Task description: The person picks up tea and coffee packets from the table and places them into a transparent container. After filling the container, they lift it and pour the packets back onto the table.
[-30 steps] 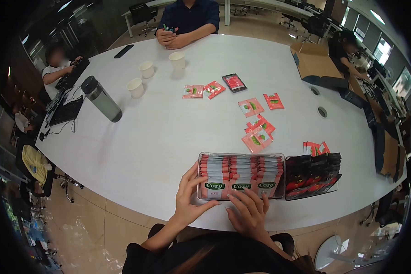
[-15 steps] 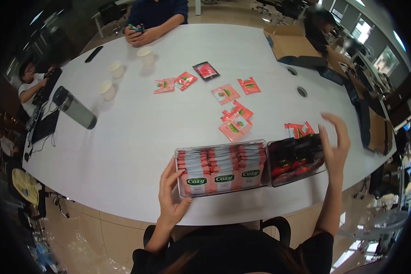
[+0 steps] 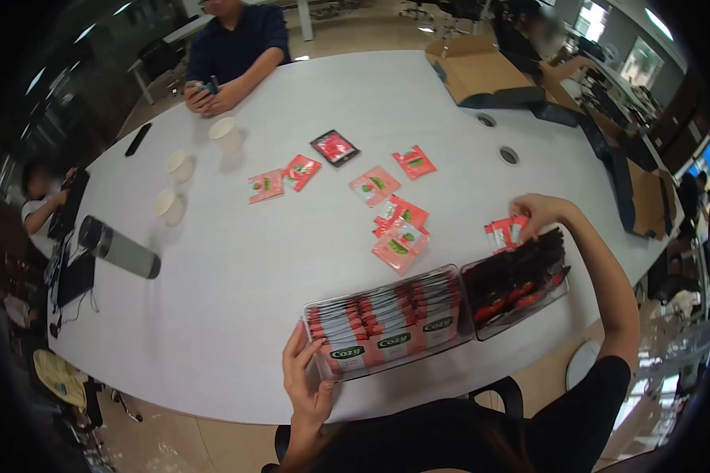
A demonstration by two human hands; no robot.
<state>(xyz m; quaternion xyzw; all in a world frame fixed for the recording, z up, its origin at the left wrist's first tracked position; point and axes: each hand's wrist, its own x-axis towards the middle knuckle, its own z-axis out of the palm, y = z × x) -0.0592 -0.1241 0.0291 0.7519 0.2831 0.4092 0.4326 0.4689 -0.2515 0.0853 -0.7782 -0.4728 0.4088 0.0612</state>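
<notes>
Resting against the left end of a long, clear plastic box [image 3: 378,289], the left hand [image 3: 308,386] has its fingers spread along the side, with the thumb apart near the front corner. Inside that box stand three packed rows of pink-and-white sachets [image 3: 394,340] labelled "Cozy". Just beside its right end, a second clear plastic box [image 3: 522,318] holds glossy black packets with red markings [image 3: 521,277].

Beyond this second box, the right hand [image 3: 539,213] has its fingers bent down onto a small group of red-and-white sachets [image 3: 499,234] lying on the white surface [image 3: 292,260]; whether they pinch one cannot be told. The right forearm curves around the end of the black packets.

Farther across, a pale pink sachet [image 3: 400,247] overlaps a bright red sachet [image 3: 406,211], and other pink and red ones lie scattered nearby, along with a square black-bordered red packet [image 3: 335,147]. Well apart to the left are three white paper cups [image 3: 225,134] and a grey-green, black-capped bottle [image 3: 126,251]. Opposite, a person in a dark blue shirt [image 3: 237,47] holds a small object in both hands.
</notes>
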